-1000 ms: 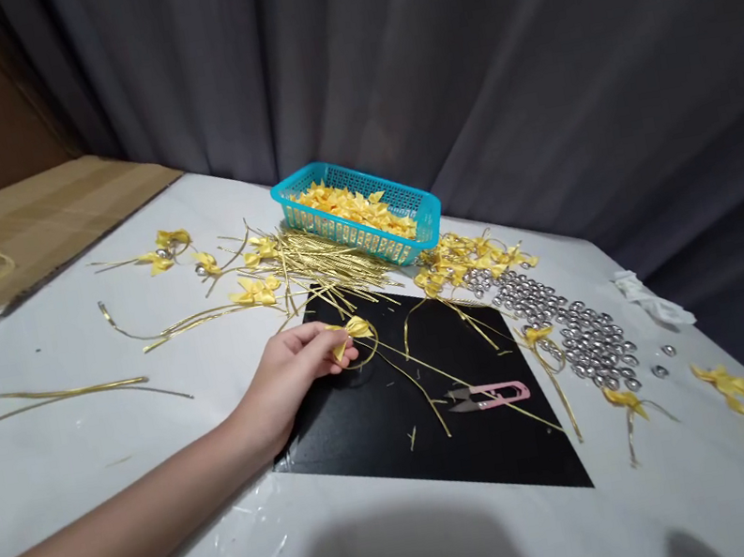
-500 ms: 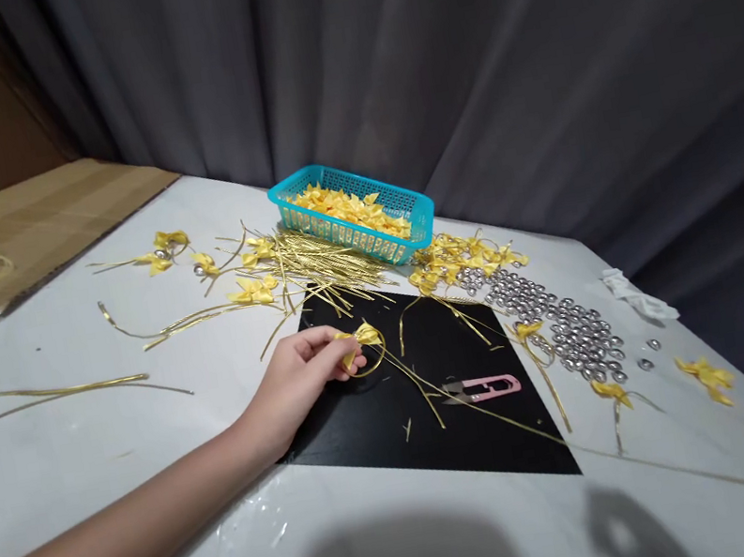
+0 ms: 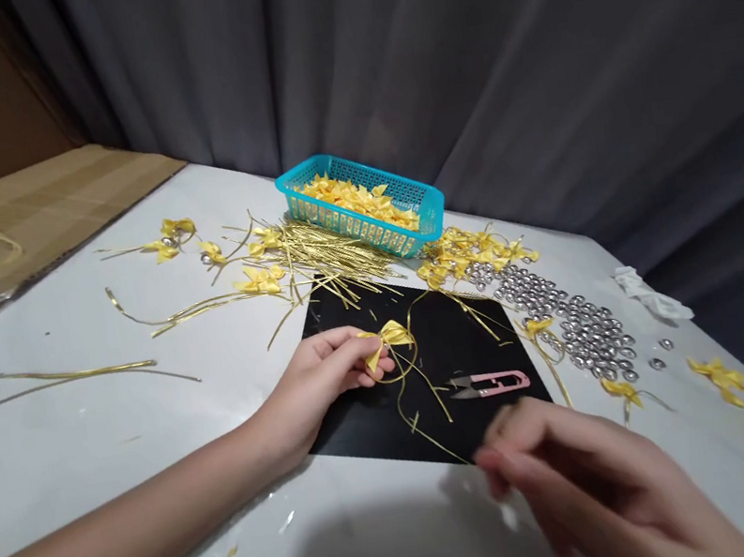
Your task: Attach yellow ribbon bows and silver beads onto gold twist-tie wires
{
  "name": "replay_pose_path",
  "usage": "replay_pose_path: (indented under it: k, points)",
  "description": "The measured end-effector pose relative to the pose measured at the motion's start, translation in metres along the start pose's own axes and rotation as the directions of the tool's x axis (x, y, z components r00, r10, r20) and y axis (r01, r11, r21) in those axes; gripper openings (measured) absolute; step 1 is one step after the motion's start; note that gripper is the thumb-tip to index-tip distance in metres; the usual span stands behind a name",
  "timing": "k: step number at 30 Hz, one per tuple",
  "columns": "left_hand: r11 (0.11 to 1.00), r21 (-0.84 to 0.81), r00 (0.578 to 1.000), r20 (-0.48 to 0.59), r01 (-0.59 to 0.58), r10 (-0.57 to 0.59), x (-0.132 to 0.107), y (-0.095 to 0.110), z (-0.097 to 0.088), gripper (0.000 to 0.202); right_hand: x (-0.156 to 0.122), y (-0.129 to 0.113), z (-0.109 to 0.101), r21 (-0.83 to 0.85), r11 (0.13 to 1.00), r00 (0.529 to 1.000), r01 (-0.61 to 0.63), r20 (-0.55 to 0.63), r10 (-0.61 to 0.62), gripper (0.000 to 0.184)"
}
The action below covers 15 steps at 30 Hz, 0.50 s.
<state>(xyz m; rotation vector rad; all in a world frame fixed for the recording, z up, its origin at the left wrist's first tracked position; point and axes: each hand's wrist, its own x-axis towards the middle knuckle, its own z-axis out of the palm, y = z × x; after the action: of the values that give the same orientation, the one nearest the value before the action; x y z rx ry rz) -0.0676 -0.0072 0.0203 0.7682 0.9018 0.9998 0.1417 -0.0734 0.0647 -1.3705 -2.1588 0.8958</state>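
Thumb and fingers of my left hand (image 3: 346, 359) pinch a yellow ribbon bow (image 3: 396, 333) above the black mat (image 3: 358, 428). A loop of gold cord (image 3: 417, 427) hangs round the bow, and one strand curves slackly down toward the right. That strand runs to the fingertips of my right hand (image 3: 601, 478), which is closed in a pinch at the mat's front edge and partly blurred. Between the hands, pink-handled thread snips (image 3: 496, 382) lie on the mat, beside loose cord ends.
A turquoise basket (image 3: 432, 211) of yellow bows stands at the back. Before it lies a pile of gold cords (image 3: 331, 247). Silver beads (image 3: 592, 337) and finished-looking bows (image 3: 471, 248) spread rightward on the white table (image 3: 106, 437). A crumpled white piece (image 3: 652, 293) lies near the right edge.
My right hand has come from the far right edge in to the mat's front. The gold cord, stretched straight before, now hangs slack. My left hand keeps the bow.
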Motion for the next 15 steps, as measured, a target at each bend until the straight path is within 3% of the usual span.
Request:
replay_pose_path:
  k: [1, 3, 9, 15]
  points:
    - [1.0, -0.016, 1.0, 0.011, 0.006, -0.006, -0.001, -0.001, 0.0, 0.015, 0.012, -0.006, 0.003, -0.04, 0.998, 0.999, 0.048, -0.006, -0.049, 0.015]
    - [0.998, -0.056, 1.0, 0.022, 0.023, -0.022, -0.002, -0.002, 0.001, 0.014, 0.033, -0.013, 0.011, -0.129, 0.975, 0.964, 0.182, -0.172, -0.203, 0.013]
    - [0.988, -0.132, 0.995, 0.076, 0.077, -0.067, -0.006, -0.005, 0.002, 0.016, 0.046, -0.009, 0.034, -0.317, 0.93, 0.849, 0.185, -0.425, -0.313, 0.013]
    - [0.975, -0.174, 0.982, 0.156, 0.136, -0.109, -0.01, -0.005, 0.005, 0.015, 0.037, -0.008, 0.034, -0.33, 0.925, 0.878, 0.186, -0.366, -0.307, 0.012]
